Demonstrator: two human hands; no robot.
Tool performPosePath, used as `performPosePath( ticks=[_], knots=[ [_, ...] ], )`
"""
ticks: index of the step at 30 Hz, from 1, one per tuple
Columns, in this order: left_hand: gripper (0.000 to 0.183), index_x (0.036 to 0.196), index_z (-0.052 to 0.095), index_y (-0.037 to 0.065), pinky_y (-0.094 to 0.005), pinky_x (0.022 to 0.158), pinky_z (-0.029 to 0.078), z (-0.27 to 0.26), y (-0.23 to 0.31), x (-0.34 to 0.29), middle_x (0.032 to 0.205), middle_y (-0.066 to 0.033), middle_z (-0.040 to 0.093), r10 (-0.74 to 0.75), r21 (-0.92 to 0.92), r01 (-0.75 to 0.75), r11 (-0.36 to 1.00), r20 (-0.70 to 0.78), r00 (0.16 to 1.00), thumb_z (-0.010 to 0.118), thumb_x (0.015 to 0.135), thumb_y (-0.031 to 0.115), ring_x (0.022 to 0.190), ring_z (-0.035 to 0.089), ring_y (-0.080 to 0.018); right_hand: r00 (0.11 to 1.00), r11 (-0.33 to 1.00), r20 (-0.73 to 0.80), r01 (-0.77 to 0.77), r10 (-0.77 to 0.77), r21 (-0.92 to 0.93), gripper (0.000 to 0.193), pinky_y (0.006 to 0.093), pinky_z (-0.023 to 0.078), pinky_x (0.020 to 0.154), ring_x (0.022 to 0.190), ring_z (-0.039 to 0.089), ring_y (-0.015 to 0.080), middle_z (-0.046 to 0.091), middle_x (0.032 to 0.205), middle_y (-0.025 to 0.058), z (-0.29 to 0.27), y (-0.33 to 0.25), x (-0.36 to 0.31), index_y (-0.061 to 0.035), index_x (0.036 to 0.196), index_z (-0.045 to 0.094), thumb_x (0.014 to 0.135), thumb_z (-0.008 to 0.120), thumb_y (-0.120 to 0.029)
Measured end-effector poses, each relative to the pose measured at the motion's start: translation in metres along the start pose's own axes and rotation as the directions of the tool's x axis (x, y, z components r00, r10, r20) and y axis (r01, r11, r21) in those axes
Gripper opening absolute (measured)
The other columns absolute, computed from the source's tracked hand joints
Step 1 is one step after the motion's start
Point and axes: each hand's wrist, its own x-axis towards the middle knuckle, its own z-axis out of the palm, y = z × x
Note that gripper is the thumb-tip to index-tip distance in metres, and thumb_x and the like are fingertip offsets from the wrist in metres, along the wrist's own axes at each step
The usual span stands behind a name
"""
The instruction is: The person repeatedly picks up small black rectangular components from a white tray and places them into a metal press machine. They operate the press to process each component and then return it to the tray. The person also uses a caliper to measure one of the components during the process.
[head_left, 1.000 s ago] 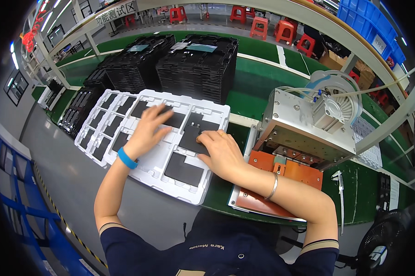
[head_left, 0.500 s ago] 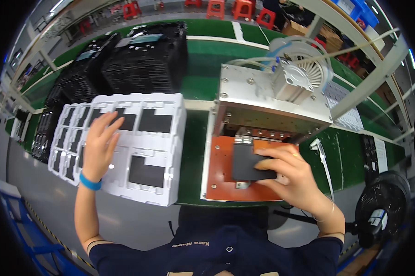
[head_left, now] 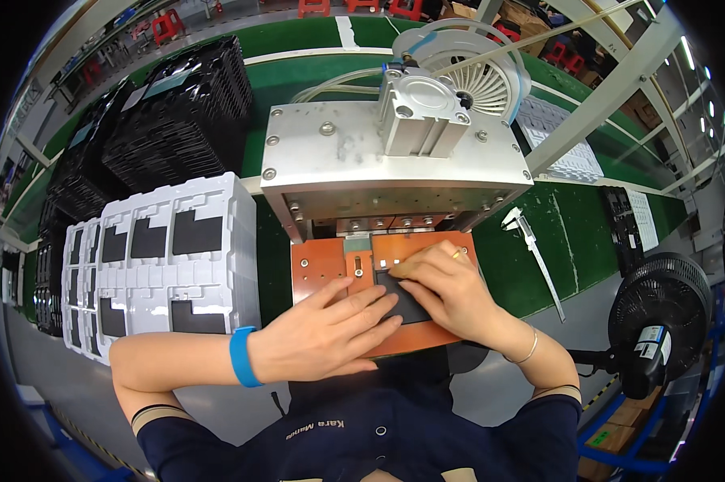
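Note:
A thin black L-shaped piece point(head_left: 404, 300) lies on the orange base plate point(head_left: 321, 271) of a metal press. My left hand point(head_left: 324, 331) reaches across from the left with its fingers stretched out flat, their tips at the piece's left edge. My right hand point(head_left: 452, 296) pinches at the piece's upper right part, thumb and fingers bent close together. The fingers cover part of the piece, so its exact fit against the plate is hidden. Small metal pins point(head_left: 358, 273) show on the plate above my left fingers.
The press's silver housing point(head_left: 338, 157) overhangs the plate. To the left stands a stack of white trays point(head_left: 246, 257) with black pieces in its pockets, and behind it black tray stacks point(head_left: 186, 120). A caliper point(head_left: 535, 249) lies at right, near a black fan point(head_left: 660, 321).
My left hand has left the white tray and come over to the orange plate. The black piece, under my right hand, now sits turned on the plate. The view has swung right.

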Motion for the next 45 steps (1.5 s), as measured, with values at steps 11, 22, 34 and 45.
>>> performPosePath(
  ticks=[11,22,34,45],
  knots=[
    [0.062,0.135,0.057,0.005,-0.0489,0.107,0.041,0.008,-0.003,-0.001,0.144,-0.0179,0.053,-0.028,-0.048,0.031,0.998,0.072,0.997,0.063,0.093,0.049,0.133,0.051,-0.0297,0.999,0.971,-0.012,0.032,-0.036,-0.236,0.032,0.0418,0.045,0.096,0.109,0.057,0.0254,0.063,0.112,0.0072,0.011,-0.008,0.009,-0.0048,0.109,0.069,0.077,0.069,-0.007],
    [0.061,0.135,0.057,0.006,-0.0476,0.106,0.041,0.008,-0.006,-0.002,0.144,-0.0166,0.053,-0.046,-0.062,0.051,0.997,0.078,0.996,0.063,0.093,0.049,0.134,0.051,-0.0295,1.000,0.990,0.002,-0.017,0.018,-0.140,0.041,0.0408,0.046,0.092,0.113,0.054,0.0307,0.060,0.124,0.0085,0.006,-0.003,0.007,-0.0084,0.120,0.067,0.080,0.074,-0.008],
    [0.078,0.143,0.054,0.014,-0.0544,0.112,0.033,0.007,-0.023,0.001,0.152,-0.0163,0.045,-0.138,-0.148,0.155,0.977,0.120,0.983,0.054,0.089,0.070,0.141,0.040,-0.0374,0.994,0.994,0.035,-0.103,0.101,0.042,0.033,0.0376,0.051,0.089,0.106,0.060,0.0270,0.067,0.117,0.0069,-0.013,0.007,-0.013,-0.0073,0.102,0.073,0.073,0.083,-0.021],
    [0.073,0.138,0.061,0.021,-0.0569,0.114,0.028,0.012,-0.033,0.004,0.151,-0.0130,0.047,-0.208,-0.200,0.227,0.953,0.112,0.972,0.057,0.087,0.072,0.139,0.041,-0.0382,0.994,0.990,0.042,-0.106,0.103,0.090,0.033,0.0367,0.051,0.089,0.105,0.060,0.0271,0.068,0.116,0.0071,-0.013,0.020,0.001,-0.0058,0.098,0.073,0.071,0.085,-0.021]
  ],
)
